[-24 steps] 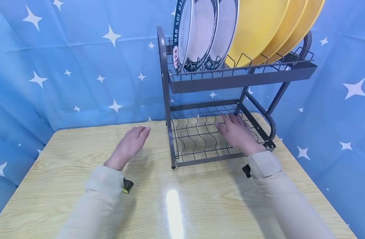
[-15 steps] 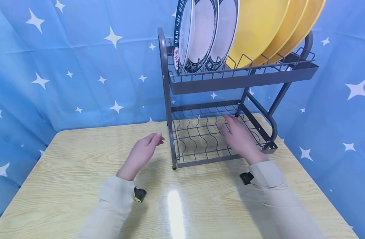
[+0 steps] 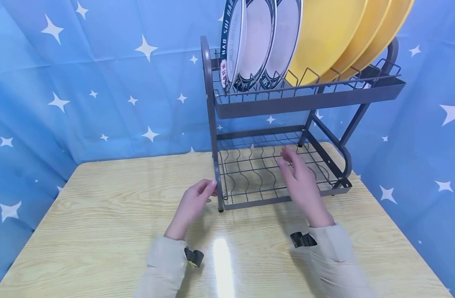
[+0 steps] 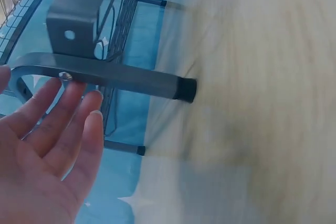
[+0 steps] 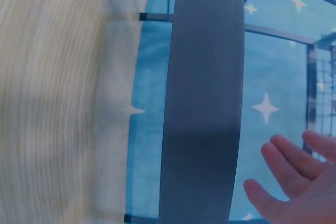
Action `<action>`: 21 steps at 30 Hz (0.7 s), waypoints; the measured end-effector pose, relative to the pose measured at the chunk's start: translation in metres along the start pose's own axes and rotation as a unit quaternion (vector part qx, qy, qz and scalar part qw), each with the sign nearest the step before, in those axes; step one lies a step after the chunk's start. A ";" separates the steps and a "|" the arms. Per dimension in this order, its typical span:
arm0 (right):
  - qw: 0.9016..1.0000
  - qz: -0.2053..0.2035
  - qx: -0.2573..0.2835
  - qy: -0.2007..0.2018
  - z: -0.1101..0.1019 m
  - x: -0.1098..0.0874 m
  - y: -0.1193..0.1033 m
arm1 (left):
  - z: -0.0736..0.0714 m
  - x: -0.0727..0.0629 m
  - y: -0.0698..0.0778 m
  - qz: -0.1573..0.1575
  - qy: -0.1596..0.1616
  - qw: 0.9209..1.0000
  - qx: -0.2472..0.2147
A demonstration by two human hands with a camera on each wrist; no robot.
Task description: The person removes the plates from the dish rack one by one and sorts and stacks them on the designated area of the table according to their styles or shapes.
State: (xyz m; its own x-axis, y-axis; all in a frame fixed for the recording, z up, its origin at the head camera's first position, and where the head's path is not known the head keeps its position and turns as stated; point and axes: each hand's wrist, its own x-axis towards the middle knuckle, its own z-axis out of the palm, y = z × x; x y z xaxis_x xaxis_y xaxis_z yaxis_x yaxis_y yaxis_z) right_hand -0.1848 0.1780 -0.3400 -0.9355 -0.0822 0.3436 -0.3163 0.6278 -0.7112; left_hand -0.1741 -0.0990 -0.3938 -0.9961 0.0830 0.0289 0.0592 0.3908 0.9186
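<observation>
A dark metal two-tier dish rack stands on the wooden table in the head view. My left hand is at its left front post, low down near the foot. In the left wrist view, the extended fingers of that hand come up to the rack's side bar, and some fingertips pass behind it; firm contact is hard to tell. My right hand is over the wire lower shelf, holding nothing. Its fingers look spread and loosely bent beside the shelf's front rail in the right wrist view.
On the upper tier stand several plates: white ones with dark patterned rims on the left, yellow ones on the right. Blue star-printed cloth hangs behind and beside the wooden table.
My left hand has moved right and toward the front, reaching the rack's left post. The right hand has drawn slightly back toward me. The whole head view has shifted a little.
</observation>
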 end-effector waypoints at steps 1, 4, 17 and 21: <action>1.000 0.000 0.010 0.005 0.001 -0.002 -0.001 | 0.001 0.000 -0.002 -0.004 -0.003 1.000 -0.013; 0.999 0.003 0.035 0.020 0.005 -0.006 -0.005 | 0.003 -0.001 -0.005 -0.016 -0.010 0.999 -0.039; 0.991 0.000 0.102 0.088 0.004 -0.011 -0.020 | 0.021 -0.006 -0.025 -0.038 -0.001 0.994 -0.099; 0.990 -0.011 0.100 0.102 0.003 -0.012 -0.026 | 0.024 -0.006 -0.033 -0.050 0.013 0.992 -0.119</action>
State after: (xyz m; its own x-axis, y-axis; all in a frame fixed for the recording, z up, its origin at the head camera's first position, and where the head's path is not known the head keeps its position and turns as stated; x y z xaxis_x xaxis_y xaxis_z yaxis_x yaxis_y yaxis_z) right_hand -0.1655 0.1608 -0.3277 -0.8828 0.0770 0.4633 -0.3809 0.4599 -0.8021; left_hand -0.1681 -0.0904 -0.4336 -0.9978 0.0297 -0.0600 -0.0542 0.1686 0.9842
